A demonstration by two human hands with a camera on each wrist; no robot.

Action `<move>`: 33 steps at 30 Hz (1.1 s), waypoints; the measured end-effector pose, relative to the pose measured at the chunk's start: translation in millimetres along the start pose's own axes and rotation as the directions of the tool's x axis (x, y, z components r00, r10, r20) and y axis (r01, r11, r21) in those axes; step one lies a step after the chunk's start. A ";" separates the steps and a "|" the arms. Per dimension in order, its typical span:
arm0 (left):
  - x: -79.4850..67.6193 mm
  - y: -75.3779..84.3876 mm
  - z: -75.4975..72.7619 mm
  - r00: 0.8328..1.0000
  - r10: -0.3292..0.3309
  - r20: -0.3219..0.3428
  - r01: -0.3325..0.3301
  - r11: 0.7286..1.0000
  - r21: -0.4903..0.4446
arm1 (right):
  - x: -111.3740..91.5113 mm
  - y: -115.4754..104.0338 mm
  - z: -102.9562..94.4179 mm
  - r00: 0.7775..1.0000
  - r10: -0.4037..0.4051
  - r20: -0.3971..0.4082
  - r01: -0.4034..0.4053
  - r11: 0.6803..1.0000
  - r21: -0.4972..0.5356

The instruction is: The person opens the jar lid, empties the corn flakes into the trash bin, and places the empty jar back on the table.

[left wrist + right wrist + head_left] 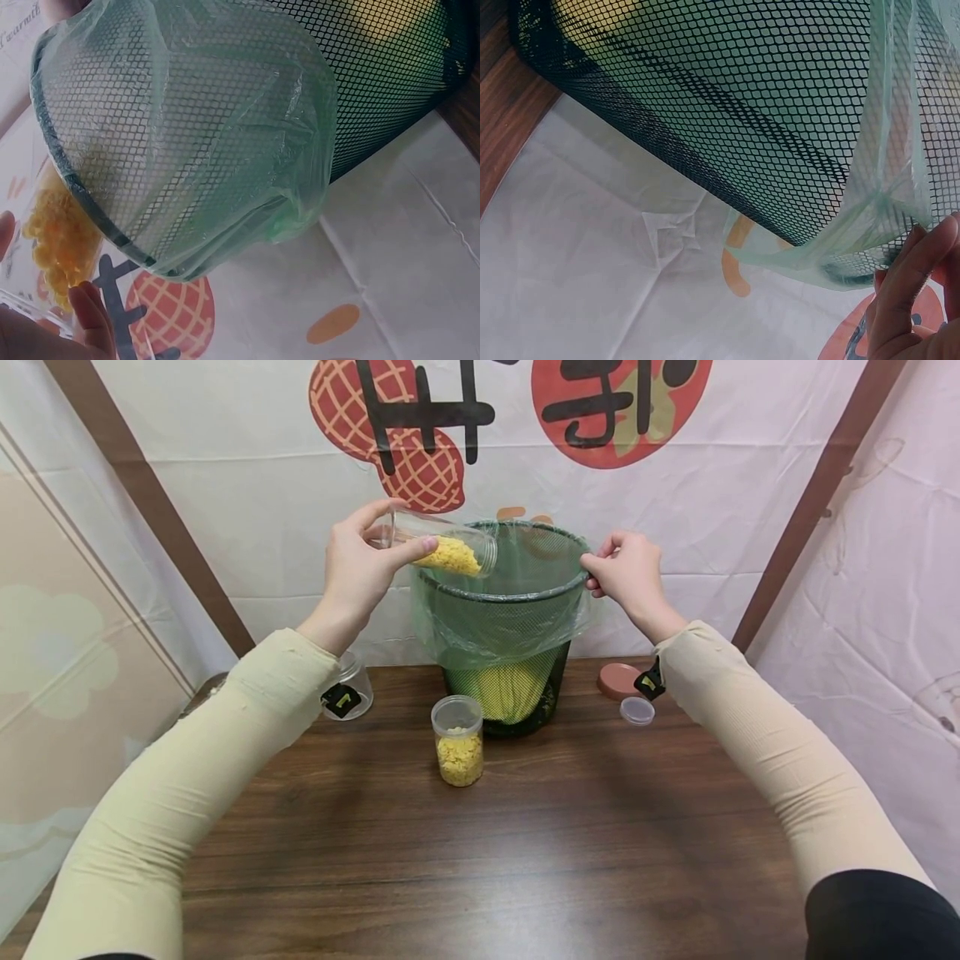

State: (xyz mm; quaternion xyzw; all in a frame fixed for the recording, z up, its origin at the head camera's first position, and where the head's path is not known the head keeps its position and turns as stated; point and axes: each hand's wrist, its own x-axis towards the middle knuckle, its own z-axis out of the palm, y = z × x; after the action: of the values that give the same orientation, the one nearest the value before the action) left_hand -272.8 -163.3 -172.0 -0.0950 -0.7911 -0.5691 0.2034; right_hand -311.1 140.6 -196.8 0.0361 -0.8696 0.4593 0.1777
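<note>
In the head view my left hand (360,560) grips a clear jar (405,527) tipped on its side, its mouth over the left rim of a mesh trash bin (558,681). Yellow flakes (453,554) lie along the jar's lower wall. A green plastic bag (487,631) lines the bin and folds over its rim. My right hand (630,572) pinches the bag at the right rim; the right wrist view shows its fingers (911,281) against bag and mesh. Through the mesh, a yellow mass (506,689) shows at the bin's bottom.
A second clear jar (460,752), open-topped and partly filled with yellow flakes, stands before the bin. Another clear jar (358,693) is partly hidden by my left sleeve. A reddish lid (617,680) and a small translucent disc (637,711) lie on the wooden table (487,860) at right.
</note>
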 end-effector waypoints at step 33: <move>3.3 2.3 1.0 0.996 -0.088 0.012 0.088 0.996 0.000 | -1.1 -0.9 1.7 1.000 -0.011 -0.006 0.011 1.000 0.001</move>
State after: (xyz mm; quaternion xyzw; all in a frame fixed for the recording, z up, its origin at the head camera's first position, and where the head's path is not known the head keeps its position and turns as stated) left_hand -275.1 -161.9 -168.8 -0.0636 -0.7955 -0.5771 0.1734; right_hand -310.2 138.6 -197.4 0.0396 -0.8686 0.4590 0.1826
